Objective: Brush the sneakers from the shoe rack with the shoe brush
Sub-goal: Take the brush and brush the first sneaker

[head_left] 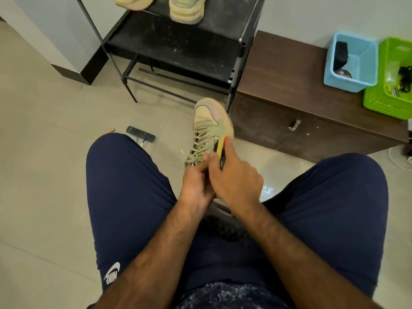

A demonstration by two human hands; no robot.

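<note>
Navy shorts (124, 197) and two bare forearms fill the bottom of the head view, person seated with knees apart. Left hand (196, 184) holds the sneaker (208, 126) at its near end, fingers curled in by the lace knot; how far that grip wraps is hidden by the other hand. Right hand (234, 181) has a closed grip on the shoe brush (221, 146), a yellow body with an orange tip, pressed to the sneaker's right side. Sneaker is tan and held off the floor between the knees, with its long axis running near to far - toe pointing away from the person, toward the shoe rack (178, 45), laces facing up. Brush lies roughly along the same axis, tip forward. Rack is black with dusty shelves; another sneaker (186, 10) sits on an upper shelf, one more beside it cut off by the frame edge. Right of the rack is a brown cabinet, and its top surface (289, 70) carries a blue basket (365, 63) and a green basket (388, 101), touching. Pale tiled floor (44, 152) - a remote (140, 134) lies on it near the left knee. Plain light walls behind.
</note>
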